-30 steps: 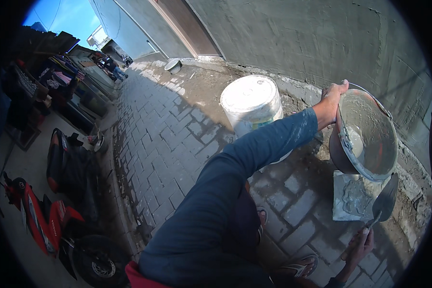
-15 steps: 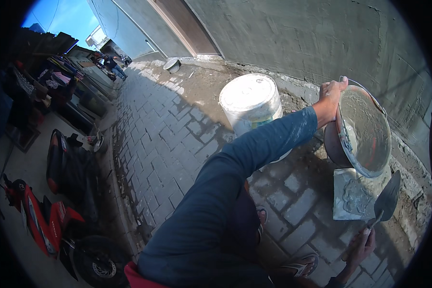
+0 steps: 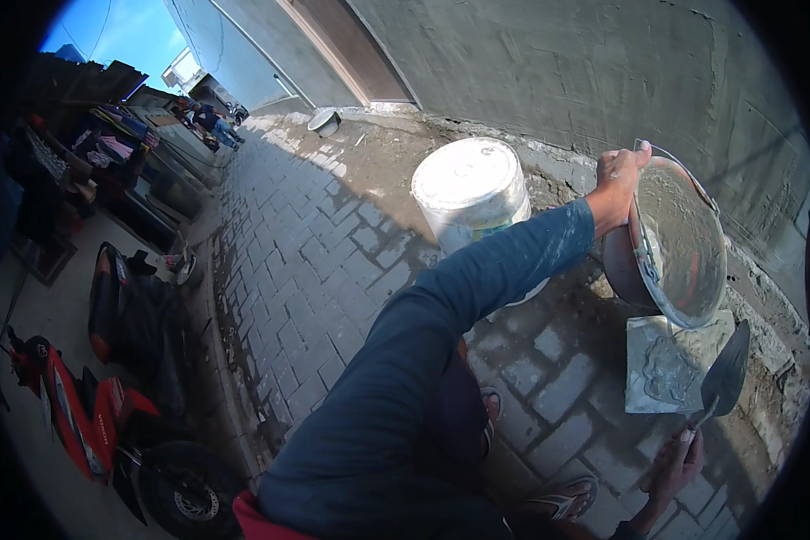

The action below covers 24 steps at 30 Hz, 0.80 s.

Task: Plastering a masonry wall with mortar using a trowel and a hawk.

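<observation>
My left hand (image 3: 619, 184) grips the rim of a tilted bucket (image 3: 684, 252) whose inside is smeared with grey mortar. The bucket's wire handle arcs over its far side. Below the bucket's mouth lies a pale flat board (image 3: 650, 373) with a patch of wet mortar (image 3: 679, 367) on it. My right hand (image 3: 677, 463) is closed round the handle of a pointed trowel (image 3: 725, 373). The trowel's blade points up and away, over the board's right edge. Part of the board is hidden behind bucket and blade.
A large white lidded pail (image 3: 468, 180) stands left of the bucket, partly behind my left sleeve. A grey plastered wall (image 3: 549, 72) runs along the right. Farther off are a small basin (image 3: 324, 123) and a person (image 3: 216, 124). A red motorcycle (image 3: 94, 409) is parked at the left.
The bucket has shifted very slightly left and down in my left hand's grip. My right hand and the trowel are nearly still. The distant person has moved a little.
</observation>
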{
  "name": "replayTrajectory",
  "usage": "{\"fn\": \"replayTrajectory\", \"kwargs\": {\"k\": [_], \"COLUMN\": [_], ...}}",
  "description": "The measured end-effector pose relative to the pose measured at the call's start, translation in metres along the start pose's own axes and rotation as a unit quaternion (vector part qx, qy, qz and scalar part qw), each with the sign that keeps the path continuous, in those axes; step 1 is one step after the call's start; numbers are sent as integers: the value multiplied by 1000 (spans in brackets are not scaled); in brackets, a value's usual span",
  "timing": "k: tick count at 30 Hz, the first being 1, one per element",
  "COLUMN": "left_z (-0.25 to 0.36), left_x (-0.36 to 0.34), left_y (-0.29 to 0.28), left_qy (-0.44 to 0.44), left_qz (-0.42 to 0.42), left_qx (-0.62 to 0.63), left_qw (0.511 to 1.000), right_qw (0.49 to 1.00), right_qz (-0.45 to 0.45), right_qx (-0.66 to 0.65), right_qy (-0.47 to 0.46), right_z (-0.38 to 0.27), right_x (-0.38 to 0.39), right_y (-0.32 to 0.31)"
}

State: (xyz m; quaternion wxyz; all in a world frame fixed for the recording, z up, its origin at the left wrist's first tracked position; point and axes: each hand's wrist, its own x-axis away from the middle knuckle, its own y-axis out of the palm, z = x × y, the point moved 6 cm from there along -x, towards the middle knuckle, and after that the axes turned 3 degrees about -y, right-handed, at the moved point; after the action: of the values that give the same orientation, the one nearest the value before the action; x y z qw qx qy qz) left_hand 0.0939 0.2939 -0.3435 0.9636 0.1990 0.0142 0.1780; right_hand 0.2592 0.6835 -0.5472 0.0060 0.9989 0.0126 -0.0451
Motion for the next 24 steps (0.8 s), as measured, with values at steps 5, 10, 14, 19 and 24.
{"fn": "replayTrajectory", "kwargs": {"k": [5,10,14,19,24], "left_z": [-8,-4,22,11,7], "left_x": [1,-2,-4,-4,15], "left_y": [5,-1,-7,10,23], "left_qy": [4,27,67,110,141], "left_qz": [4,90,59,61,24], "left_qx": [-5,-44,-111,-118,-84], "left_qw": [1000,995,990,985,986], "right_qw": [1000,999,1000,975,926], "right_qz": [10,2,-28,-38,-41], "right_qx": [9,-23,7,184,267], "right_qy": [15,44,-5,-116,-263], "right_z": [2,-12,-39,-64,-87], "right_x": [7,2,-5,8,19], "right_y": [-8,1,23,29,57]}}
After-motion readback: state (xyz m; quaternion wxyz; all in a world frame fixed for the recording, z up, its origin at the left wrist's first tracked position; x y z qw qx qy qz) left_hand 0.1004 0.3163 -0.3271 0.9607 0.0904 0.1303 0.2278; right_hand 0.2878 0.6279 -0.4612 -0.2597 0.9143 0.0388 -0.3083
